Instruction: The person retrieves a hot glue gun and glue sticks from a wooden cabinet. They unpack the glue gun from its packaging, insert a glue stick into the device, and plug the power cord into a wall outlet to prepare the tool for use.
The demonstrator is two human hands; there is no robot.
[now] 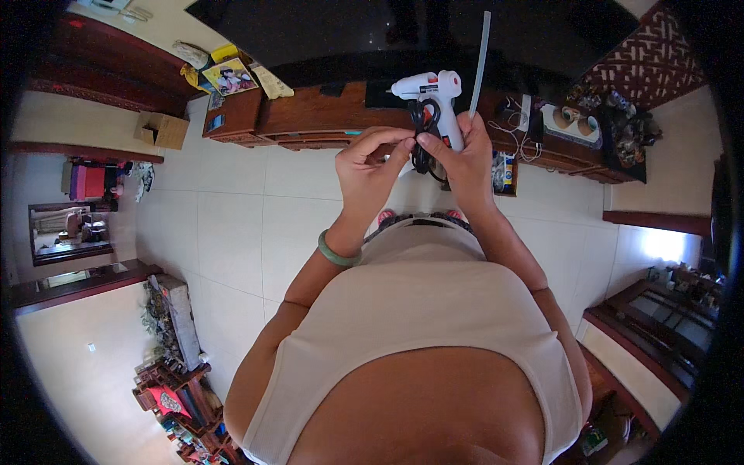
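A white glue gun [436,94] with a small red part is held upright in my right hand [465,155], whose thumb lies on a coiled black cord [425,116] hanging over the gun's handle. A long translucent glue stick [480,62] rises from behind that hand's fingers. My left hand [367,159], with a green bangle [335,252] on its wrist, is closed, its thumb and finger pinching the black cord at the middle of the coil.
A long wooden cabinet [294,124] with an open drawer [504,177] runs ahead below a large black screen [325,39]. White cables [515,132] and round tan rolls [573,124] lie on it. A cardboard box [163,130] stands left; tiled floor [232,217] surrounds my feet.
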